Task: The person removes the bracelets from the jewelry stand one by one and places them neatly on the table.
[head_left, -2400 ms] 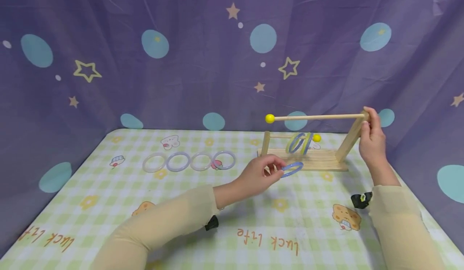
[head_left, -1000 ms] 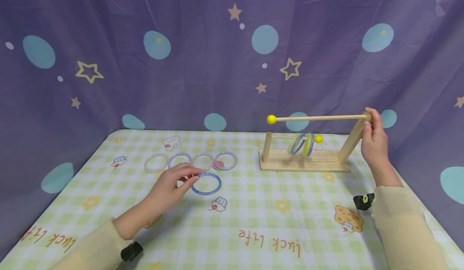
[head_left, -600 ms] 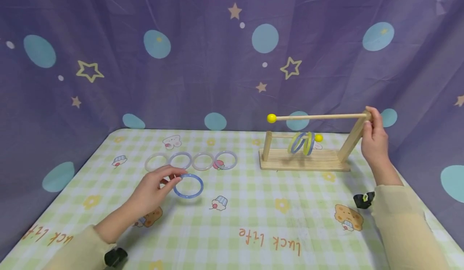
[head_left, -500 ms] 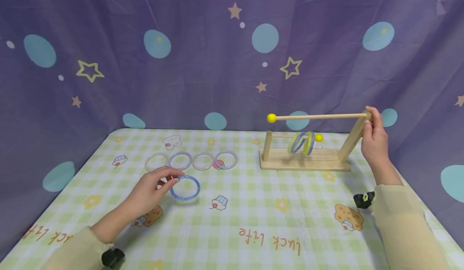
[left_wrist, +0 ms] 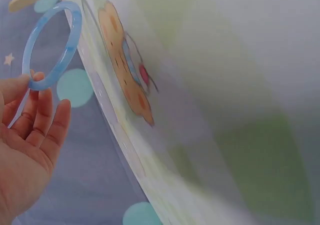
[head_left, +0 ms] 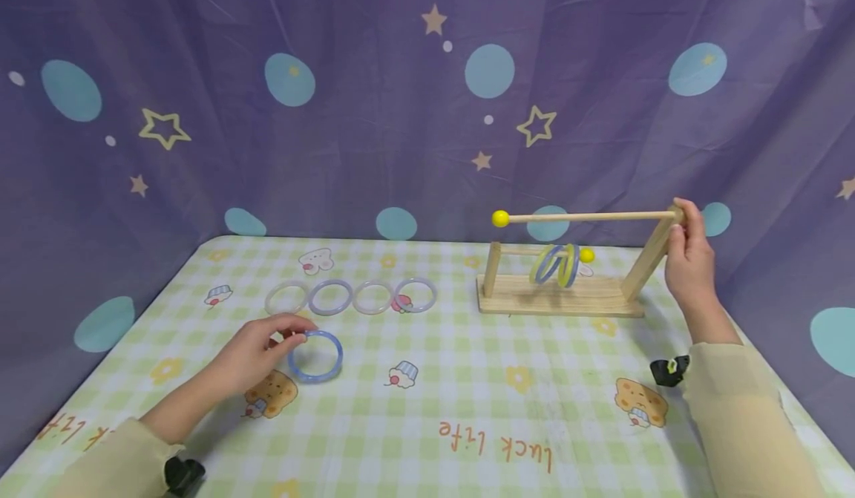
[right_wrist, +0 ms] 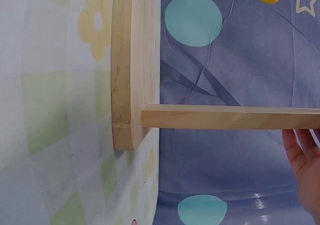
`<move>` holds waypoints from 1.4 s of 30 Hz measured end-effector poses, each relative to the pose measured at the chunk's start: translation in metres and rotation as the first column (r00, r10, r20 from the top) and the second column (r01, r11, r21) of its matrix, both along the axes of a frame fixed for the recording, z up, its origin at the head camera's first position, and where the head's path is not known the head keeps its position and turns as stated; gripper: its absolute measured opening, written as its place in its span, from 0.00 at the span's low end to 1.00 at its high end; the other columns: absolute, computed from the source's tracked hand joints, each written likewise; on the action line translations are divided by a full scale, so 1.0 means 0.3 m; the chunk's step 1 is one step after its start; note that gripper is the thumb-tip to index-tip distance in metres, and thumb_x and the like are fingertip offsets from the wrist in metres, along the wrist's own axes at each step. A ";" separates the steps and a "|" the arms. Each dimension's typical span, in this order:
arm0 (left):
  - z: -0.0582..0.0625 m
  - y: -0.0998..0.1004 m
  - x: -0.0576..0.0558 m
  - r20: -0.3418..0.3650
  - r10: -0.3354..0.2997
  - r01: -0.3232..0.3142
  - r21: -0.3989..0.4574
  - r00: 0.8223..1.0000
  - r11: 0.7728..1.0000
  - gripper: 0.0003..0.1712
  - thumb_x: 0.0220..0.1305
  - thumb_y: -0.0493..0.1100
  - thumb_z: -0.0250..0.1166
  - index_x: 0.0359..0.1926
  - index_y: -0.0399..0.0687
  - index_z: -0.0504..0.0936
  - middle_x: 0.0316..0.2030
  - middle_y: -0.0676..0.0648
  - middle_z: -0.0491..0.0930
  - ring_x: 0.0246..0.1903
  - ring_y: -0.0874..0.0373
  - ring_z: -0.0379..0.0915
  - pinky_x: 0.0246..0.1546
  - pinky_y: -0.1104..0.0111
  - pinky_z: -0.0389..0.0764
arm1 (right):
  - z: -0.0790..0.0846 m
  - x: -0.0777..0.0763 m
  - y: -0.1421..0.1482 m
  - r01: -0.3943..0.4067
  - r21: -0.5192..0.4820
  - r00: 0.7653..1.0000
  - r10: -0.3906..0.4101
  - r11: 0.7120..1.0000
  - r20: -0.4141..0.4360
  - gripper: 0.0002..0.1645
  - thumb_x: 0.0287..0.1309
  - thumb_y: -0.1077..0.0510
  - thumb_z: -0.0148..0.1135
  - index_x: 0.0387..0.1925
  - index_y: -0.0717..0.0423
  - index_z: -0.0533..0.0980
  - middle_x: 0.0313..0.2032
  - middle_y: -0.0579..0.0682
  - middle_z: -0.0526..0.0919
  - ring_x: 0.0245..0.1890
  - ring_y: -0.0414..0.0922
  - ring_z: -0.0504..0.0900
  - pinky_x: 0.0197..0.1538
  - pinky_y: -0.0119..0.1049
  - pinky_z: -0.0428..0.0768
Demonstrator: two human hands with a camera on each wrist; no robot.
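Note:
Between thumb and fingertips, my left hand (head_left: 250, 353) pinches a translucent blue bangle (head_left: 312, 379) by its upper left side, over the front left of the table. In the left wrist view the bangle (left_wrist: 76, 25) is tilted up beyond the fingertips, the other fingers loosely spread. My right hand (head_left: 691, 264) grips the top of the tall post (head_left: 646, 264) of a wooden bangle stand (head_left: 568, 306). From that post a long rod (head_left: 588, 217) with a yellow ball end points left. Several yellow and blue bangles (head_left: 568, 268) hang on the lower rod.
Several pale, translucent bangles (head_left: 330, 312) lie in a side-by-side row behind my left hand. A checked tablecloth (head_left: 467, 394) with printed cartoons covers the table. A purple curtain (head_left: 367, 149) hangs close behind the table's back edge.
My left hand has carried the blue bangle left, from in front of the stand to in front of the bangle row, and a little nearer. My right hand and the stand stay put.

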State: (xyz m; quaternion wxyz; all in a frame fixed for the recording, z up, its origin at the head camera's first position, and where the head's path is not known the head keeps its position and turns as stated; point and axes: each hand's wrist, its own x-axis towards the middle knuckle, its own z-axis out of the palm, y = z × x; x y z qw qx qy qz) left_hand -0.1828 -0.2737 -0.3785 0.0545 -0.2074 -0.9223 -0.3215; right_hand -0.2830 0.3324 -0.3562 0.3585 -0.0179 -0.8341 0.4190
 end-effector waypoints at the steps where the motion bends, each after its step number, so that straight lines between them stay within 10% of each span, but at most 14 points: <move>1: 0.000 -0.010 0.000 0.000 0.005 -0.005 -0.003 1.000 1.000 0.11 0.70 0.39 0.60 0.50 0.47 0.83 0.44 0.51 0.82 0.36 0.59 0.75 0.32 0.67 0.78 | 0.000 0.000 0.000 -0.002 -0.002 1.000 0.002 1.000 -0.001 0.24 0.75 0.55 0.39 0.68 0.43 0.64 0.32 0.40 0.67 0.31 0.36 0.67 0.36 0.29 0.64; 12: -0.029 -0.126 -0.032 -0.075 0.056 -0.059 -0.045 0.996 0.997 0.10 0.67 0.34 0.62 0.48 0.41 0.83 0.39 0.47 0.83 0.32 0.63 0.71 0.26 0.70 0.72 | 0.000 -0.001 -0.004 0.013 -0.003 1.000 -0.013 1.000 -0.002 0.24 0.74 0.55 0.39 0.68 0.43 0.64 0.34 0.41 0.67 0.34 0.42 0.67 0.37 0.29 0.63; 20: -0.047 -0.162 -0.068 0.034 0.115 -0.111 -0.090 0.993 0.990 0.10 0.66 0.34 0.63 0.47 0.40 0.83 0.37 0.47 0.82 0.32 0.58 0.72 0.27 0.70 0.72 | -0.004 -0.004 0.000 0.006 0.003 1.000 -0.006 1.000 -0.021 0.23 0.75 0.55 0.40 0.68 0.44 0.64 0.32 0.38 0.68 0.30 0.34 0.68 0.36 0.28 0.64; 42: -0.079 -0.233 -0.153 0.104 0.026 -0.008 -0.168 0.994 0.986 0.08 0.55 0.29 0.69 0.34 0.45 0.85 0.28 0.56 0.78 0.30 0.63 0.72 0.33 0.68 0.76 | -0.001 0.001 0.002 -0.005 -0.008 1.000 0.005 1.000 -0.009 0.24 0.74 0.57 0.40 0.68 0.45 0.63 0.38 0.46 0.69 0.34 0.39 0.66 0.37 0.29 0.64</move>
